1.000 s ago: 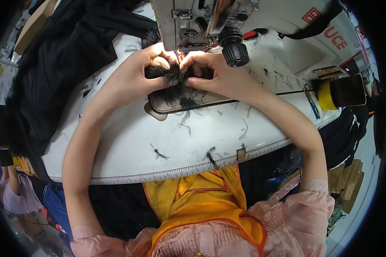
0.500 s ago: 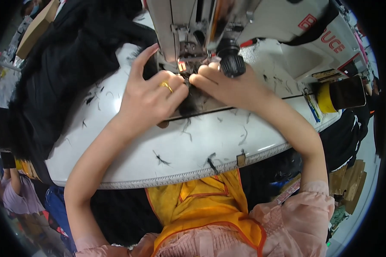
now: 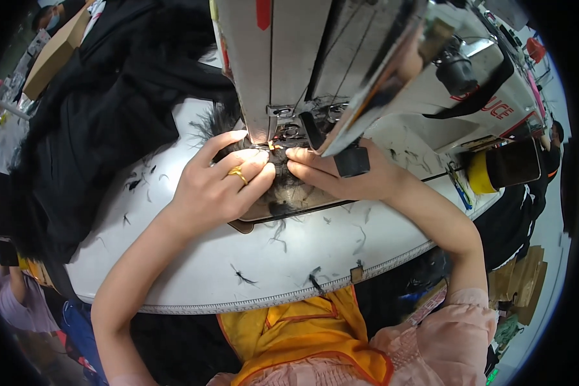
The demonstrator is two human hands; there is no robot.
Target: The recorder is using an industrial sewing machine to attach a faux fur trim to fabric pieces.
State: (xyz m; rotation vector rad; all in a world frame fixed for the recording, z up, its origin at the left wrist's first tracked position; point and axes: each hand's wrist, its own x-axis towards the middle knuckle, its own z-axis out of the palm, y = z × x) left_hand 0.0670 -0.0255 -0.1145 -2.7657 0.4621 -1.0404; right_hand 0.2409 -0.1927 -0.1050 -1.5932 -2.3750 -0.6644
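Observation:
Under the head of a white sewing machine (image 3: 251,71), both hands press on a black feathery trim (image 3: 288,182) beside the lit needle area. My left hand (image 3: 215,186), with a gold ring, has its fingers bent and closed on the trim's left side. From the right, my right hand (image 3: 347,180) pinches the trim, its fingertips close to the left ones; a dark block on the machine hides part of it. Loose tufts (image 3: 209,122) stick out behind the left hand. The fingertips hide just where the trim lies under the needle.
Black cloth (image 3: 122,109) is heaped on the left of the white table (image 3: 193,264). Feather scraps lie scattered on it, and a ruler tape (image 3: 238,307) edges its front. Snips (image 3: 460,183) and a yellow-and-black roll (image 3: 479,172) sit at right. Other people show at the rims.
The view has shifted, so the machine head looks larger and the hands sit lower in the picture. My left index finger, stretched upward before, is now bent lower, and more trim shows between the hands.

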